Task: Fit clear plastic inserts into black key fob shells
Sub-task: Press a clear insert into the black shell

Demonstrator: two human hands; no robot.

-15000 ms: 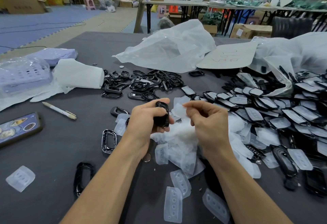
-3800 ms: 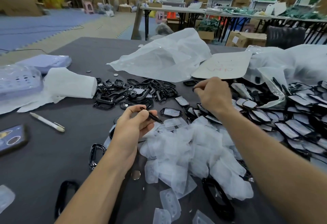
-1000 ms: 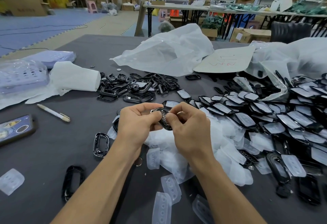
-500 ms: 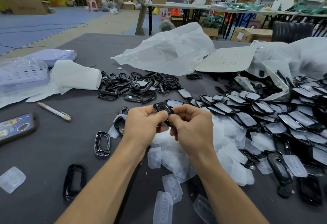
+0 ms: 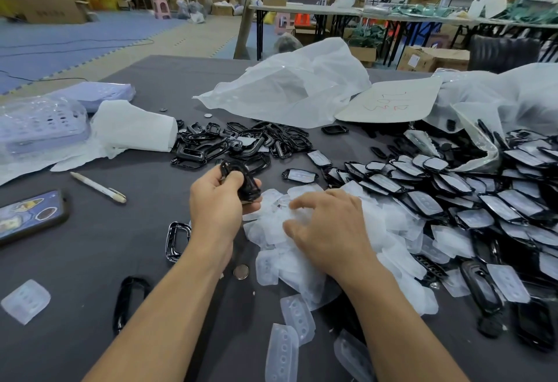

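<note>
One dark table [image 5: 90, 260], right side under rows of fitted shells [image 5: 453, 200]. Nearer the middle, a heap of clear inserts [image 5: 290, 267] beneath the right hand [image 5: 326, 227], fingers [image 5: 302, 199] spread and loosely bent, tips touching the top pieces, grip on none evident. Just left of the heap, the left hand [image 5: 216, 200], thumb and fingers curled tight round a single black shell [image 5: 243, 183].

Head cam looks fwd & down, close over table [image 5: 90, 260].
</note>
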